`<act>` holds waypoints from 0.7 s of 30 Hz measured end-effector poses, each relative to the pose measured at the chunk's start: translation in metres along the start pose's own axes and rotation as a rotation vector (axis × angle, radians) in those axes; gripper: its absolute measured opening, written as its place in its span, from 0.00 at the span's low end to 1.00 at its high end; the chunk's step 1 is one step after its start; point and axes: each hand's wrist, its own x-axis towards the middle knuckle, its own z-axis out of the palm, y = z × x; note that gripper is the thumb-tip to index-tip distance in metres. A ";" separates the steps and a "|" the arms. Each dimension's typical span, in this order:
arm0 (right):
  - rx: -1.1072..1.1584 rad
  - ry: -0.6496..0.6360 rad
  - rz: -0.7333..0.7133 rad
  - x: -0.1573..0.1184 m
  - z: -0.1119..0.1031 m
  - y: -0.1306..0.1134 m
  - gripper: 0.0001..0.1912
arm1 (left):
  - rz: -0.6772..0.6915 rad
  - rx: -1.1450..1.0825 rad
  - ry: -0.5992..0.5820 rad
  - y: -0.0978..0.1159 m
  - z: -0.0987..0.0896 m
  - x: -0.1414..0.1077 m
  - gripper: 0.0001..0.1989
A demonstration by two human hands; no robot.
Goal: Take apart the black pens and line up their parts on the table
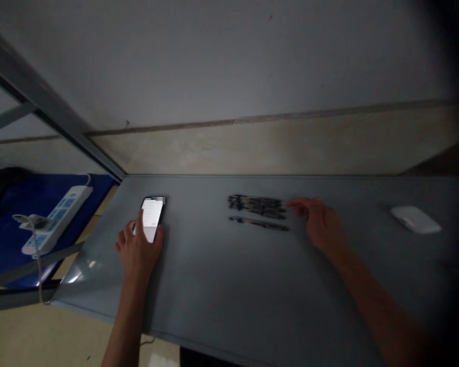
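A phone with a lit white screen (152, 216) lies on the grey table at the left. Over its lower left part is my left hand (138, 247), fingers apart, with the index finger on the screen and the thumb by the right edge. Several dark pens (257, 205) lie side by side near the middle, and one separate pen (258, 223) lies just in front of them. My right hand (321, 221) is just right of the pens' ends, index finger pointing left and the other fingers curled; whether it holds anything is hidden.
A white rounded object (415, 219) lies on the grey table (229, 295) at the right. Left of the table, a white power strip (57, 220) with a plugged-in cable rests on a blue surface (7, 209). A metal frame (61, 120) and a wall border the table.
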 end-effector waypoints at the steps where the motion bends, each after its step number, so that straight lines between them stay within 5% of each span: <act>1: 0.000 0.002 0.000 0.000 0.000 0.000 0.39 | -0.004 -0.004 -0.003 0.000 0.000 0.000 0.33; 8: -0.028 -0.006 -0.011 0.000 -0.001 0.000 0.38 | -0.006 -0.005 0.009 -0.002 0.003 0.000 0.27; 21: -0.055 -0.007 -0.034 0.001 0.000 0.000 0.38 | -0.021 -0.019 0.012 -0.001 0.002 0.000 0.33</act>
